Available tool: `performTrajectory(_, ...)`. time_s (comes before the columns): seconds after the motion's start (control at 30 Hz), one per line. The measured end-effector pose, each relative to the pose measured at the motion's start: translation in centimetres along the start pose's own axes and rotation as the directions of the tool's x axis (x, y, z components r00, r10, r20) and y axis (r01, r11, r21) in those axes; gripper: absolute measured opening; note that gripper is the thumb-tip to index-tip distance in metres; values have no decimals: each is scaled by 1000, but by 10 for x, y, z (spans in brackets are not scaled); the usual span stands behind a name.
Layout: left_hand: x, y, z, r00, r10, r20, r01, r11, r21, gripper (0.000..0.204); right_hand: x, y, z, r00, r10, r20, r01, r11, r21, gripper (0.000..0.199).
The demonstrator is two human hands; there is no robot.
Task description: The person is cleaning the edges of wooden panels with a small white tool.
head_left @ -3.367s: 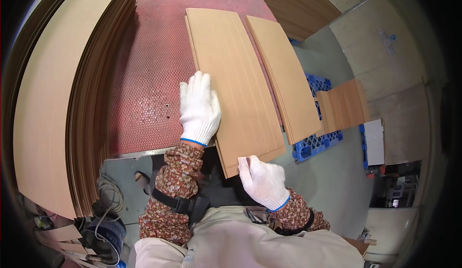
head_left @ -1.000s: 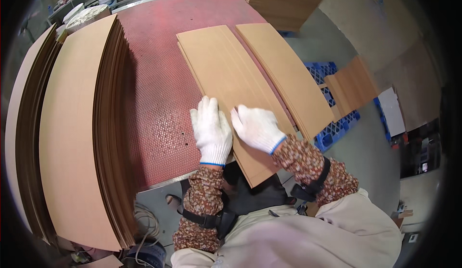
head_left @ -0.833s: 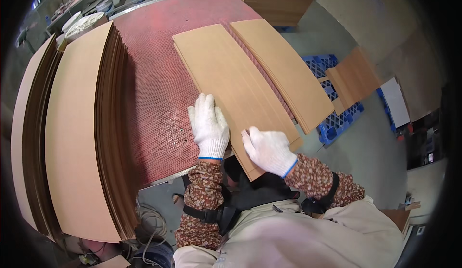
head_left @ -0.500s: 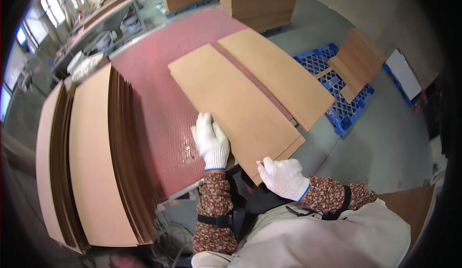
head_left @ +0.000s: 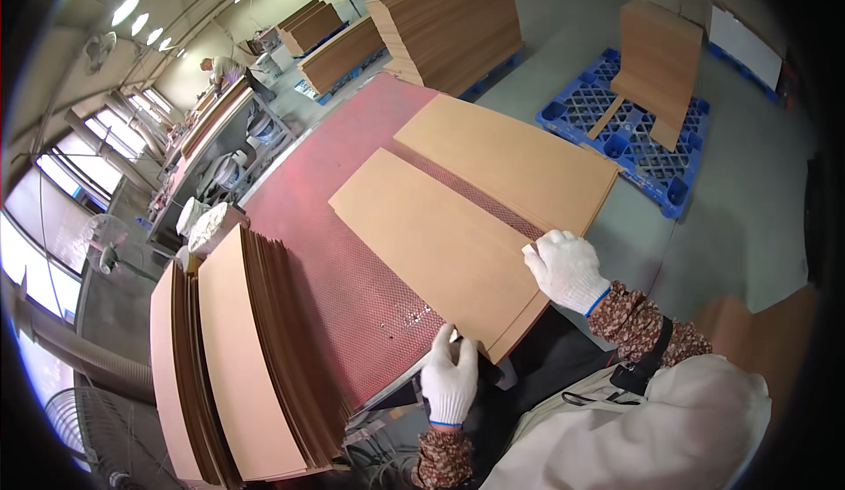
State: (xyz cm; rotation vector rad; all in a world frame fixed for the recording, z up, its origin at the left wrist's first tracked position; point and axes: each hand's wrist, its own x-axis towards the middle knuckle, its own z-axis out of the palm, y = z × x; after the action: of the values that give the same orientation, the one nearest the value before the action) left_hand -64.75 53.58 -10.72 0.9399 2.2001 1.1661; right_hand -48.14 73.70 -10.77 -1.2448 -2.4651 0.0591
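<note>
A flat tan board (head_left: 440,235) lies on top of another one, whose edge shows along its near end. My right hand (head_left: 568,270), in a white knitted glove, is closed at the board's right edge near its near end. A small pale bit shows at those fingertips, too small to name. At the near left corner of the board is my left hand (head_left: 449,380), gloved alike, its thumb and forefinger apart with a small shiny spot between them. A second stack of tan boards (head_left: 502,156) lies parallel, farther right.
The boards lie on a red textured tabletop (head_left: 334,173). Left stand two tall stacks of boards on edge (head_left: 242,358). On the right, a blue pallet (head_left: 572,120) holds a brown sheet (head_left: 660,63). Beyond are large board stacks (head_left: 449,24) and a person (head_left: 229,72) at a far bench.
My right hand has moved from the board's near end up to its right edge. My left hand has come down its left edge to the near corner. The view has tilted up.
</note>
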Motion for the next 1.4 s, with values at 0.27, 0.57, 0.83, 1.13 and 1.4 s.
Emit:
performTrajectory(0.27,-18,-1,13,982,-148,113,177,932,-318,51,-22,-11,6,945,-322,-62,323,946,11,26)
performTrajectory(0.57,-25,-4,14,955,-222,197,291,831,-474,41,-3,-1,4,997,41,-73,-33,993,110,37)
performTrajectory(0.83,-19,-12,4,934,-329,137,347,756,-555,19,-9,-5,-9,995,-25,93,2,971,238,44)
performTrajectory(1.13,-35,13,-48,936,-300,-184,48,626,-778,17,-1,-28,-34,939,-219,264,-64,644,762,35)
performTrajectory(1.4,-74,64,-134,838,-188,-512,-160,813,-560,20,2,-98,-43,954,-244,172,-76,358,931,51)
